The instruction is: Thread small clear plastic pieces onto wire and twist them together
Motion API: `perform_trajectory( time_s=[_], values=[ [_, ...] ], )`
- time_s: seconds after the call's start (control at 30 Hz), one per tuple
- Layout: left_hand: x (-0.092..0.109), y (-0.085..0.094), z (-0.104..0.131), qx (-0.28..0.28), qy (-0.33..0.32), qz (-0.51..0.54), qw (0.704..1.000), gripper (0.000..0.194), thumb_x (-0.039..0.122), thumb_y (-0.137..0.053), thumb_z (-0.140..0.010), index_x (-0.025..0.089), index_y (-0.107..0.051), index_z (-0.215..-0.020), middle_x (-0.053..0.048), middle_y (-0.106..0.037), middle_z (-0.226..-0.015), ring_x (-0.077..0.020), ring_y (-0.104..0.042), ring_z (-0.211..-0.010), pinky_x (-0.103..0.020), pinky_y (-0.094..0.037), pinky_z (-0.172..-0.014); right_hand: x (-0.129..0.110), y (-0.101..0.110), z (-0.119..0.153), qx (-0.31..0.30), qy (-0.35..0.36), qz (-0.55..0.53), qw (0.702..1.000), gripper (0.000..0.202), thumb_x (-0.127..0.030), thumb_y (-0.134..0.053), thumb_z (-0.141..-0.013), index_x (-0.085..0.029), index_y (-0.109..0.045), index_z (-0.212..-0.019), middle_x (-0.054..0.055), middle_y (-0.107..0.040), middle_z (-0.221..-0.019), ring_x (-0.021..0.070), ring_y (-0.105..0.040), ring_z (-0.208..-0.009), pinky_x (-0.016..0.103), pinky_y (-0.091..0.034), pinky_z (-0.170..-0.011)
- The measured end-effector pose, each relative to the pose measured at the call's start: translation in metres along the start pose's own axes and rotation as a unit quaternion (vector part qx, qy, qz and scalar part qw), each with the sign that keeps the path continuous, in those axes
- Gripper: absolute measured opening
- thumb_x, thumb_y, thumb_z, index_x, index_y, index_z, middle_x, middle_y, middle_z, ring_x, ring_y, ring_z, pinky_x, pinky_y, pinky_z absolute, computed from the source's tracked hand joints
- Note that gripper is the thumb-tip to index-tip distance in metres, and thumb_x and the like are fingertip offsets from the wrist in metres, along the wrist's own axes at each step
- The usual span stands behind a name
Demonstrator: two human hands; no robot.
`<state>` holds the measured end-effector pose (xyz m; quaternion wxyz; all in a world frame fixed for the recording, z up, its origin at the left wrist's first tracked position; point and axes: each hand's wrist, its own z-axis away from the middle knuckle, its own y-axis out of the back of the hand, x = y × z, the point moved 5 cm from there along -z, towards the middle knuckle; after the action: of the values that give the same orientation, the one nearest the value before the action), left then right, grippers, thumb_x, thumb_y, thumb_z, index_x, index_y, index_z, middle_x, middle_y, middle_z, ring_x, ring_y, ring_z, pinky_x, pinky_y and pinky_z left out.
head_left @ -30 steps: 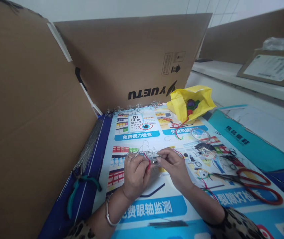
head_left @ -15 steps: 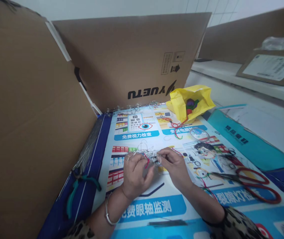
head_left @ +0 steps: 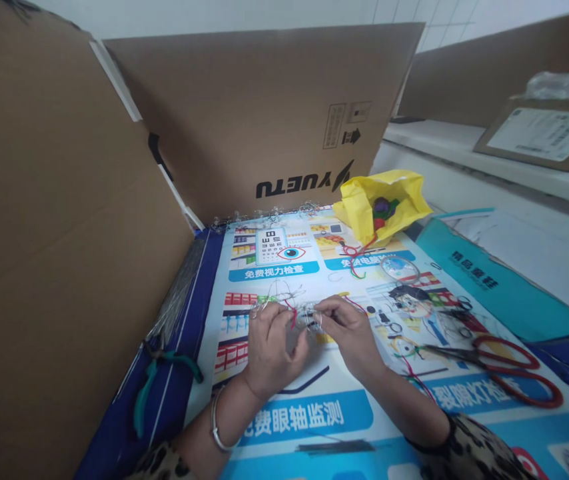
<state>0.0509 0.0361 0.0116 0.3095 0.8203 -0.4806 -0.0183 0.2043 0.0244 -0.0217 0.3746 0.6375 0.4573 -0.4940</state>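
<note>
A small piece of bent silver wirework [head_left: 307,310] with loose wire loops sits between my two hands over the printed sheet. My left hand [head_left: 272,340] grips its left side, fingers curled and thumb lower down. A short red thread [head_left: 292,313] shows by the left fingertips. With thumb and forefinger, my right hand [head_left: 347,330] pinches the right end of the wirework. Fine details of the wire are too small to make out.
Scissors with red handles [head_left: 519,370] lie on the right. Teal-handled pliers [head_left: 149,380] rest at left beside a bundle of straight wires [head_left: 177,293]. A yellow bag [head_left: 364,207] holding coloured thread stands at the back, before a cardboard panel [head_left: 264,120]. Short wires [head_left: 334,447] lie in front.
The left fingers and the red thread have shifted very slightly, and the wire loops above them have tilted a little. My right hand has stayed nearly still.
</note>
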Motion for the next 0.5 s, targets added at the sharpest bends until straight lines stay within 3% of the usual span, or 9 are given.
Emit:
perform_trajectory(
  time_s=[0.5],
  values=[
    [-0.0027, -0.0002, 0.0018, 0.003, 0.009, -0.005, 1.0, 0.042, 0.018, -0.06, -0.071, 0.013, -0.048, -0.111, -0.013, -0.05, -0.104, -0.0258, -0.049, -0.102, -0.044, -0.043, -0.089, 0.0011, -0.0002, 0.0008, -0.001, -0.013, 0.005, 1.0, 0.006, -0.023, -0.063, -0.075, -0.023, -0.064, -0.082, -0.002, -0.049, -0.073, 0.0123, -0.046, -0.065, 0.025, -0.036, -0.059]
  ],
)
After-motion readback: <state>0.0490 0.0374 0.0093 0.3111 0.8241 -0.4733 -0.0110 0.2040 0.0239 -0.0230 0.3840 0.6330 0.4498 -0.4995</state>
